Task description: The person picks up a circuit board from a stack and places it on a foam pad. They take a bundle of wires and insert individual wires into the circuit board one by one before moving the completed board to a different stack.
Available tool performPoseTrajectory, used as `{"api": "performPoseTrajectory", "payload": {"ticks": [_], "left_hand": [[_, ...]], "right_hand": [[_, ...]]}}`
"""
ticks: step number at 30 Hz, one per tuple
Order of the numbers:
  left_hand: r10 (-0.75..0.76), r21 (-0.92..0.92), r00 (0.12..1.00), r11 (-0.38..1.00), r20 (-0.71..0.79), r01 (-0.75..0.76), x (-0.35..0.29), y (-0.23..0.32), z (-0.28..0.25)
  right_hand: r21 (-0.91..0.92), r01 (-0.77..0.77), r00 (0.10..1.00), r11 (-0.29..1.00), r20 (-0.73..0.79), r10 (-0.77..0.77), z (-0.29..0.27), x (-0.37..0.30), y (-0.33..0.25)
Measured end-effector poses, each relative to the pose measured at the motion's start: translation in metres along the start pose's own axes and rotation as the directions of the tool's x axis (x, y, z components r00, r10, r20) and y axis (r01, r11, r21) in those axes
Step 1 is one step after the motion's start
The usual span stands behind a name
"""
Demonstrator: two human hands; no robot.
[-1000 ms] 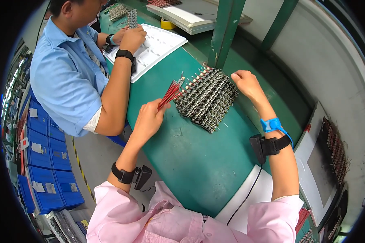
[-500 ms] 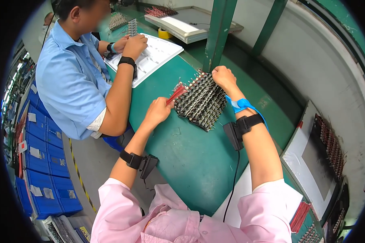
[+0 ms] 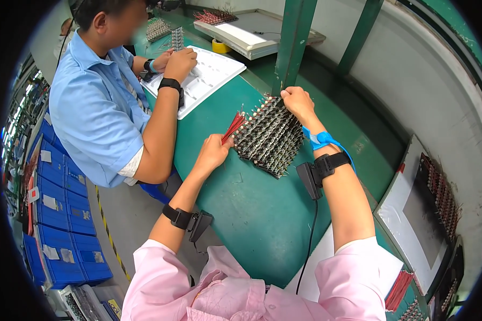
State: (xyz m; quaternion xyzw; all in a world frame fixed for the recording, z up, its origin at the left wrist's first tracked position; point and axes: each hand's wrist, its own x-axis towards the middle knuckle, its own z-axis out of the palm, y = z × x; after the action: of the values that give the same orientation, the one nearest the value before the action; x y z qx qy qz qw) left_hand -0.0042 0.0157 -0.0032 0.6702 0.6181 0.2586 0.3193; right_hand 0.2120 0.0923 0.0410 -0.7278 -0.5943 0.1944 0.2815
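Note:
A panel of small circuit boards (image 3: 270, 138), packed with rows of components, lies tilted on the green table ahead of me. My left hand (image 3: 214, 153) is closed around a bundle of thin red wires (image 3: 233, 127) at the panel's left edge, and the wires' far ends fan out beside the boards. At the far right corner of the panel, my right hand (image 3: 298, 102) has its fingers pinched together. Whether it grips the board's edge or a small piece there is too fine to make out.
Left of the table, a co-worker in a blue shirt (image 3: 99, 107) handles a small board over a white tray (image 3: 219, 80). A green post (image 3: 293, 48) rises just behind the panel. Framed panels (image 3: 391, 214) lean at the right; blue bins (image 3: 64, 235) line the left.
The whole view has shifted slightly. Both hands keep almost the same places at the panel, the left still closed on the red wires.

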Motion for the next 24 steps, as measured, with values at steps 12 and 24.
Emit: {"api": "performPoseTrajectory", "payload": {"ticks": [12, 24], "left_hand": [[0.103, 0.042, 0.984, 0.994, -0.144, -0.098, -0.021, 0.023, -0.016], [0.41, -0.171, 0.899, 0.885, -0.156, -0.433, -0.105, 0.054, -0.035]], "right_hand": [[-0.014, 0.154, 0.983, 0.988, -0.099, -0.155, -0.028, -0.016, -0.023], [-0.156, 0.388, 0.846, 0.908, -0.33, -0.419, -0.129, -0.158, -0.047]]}}
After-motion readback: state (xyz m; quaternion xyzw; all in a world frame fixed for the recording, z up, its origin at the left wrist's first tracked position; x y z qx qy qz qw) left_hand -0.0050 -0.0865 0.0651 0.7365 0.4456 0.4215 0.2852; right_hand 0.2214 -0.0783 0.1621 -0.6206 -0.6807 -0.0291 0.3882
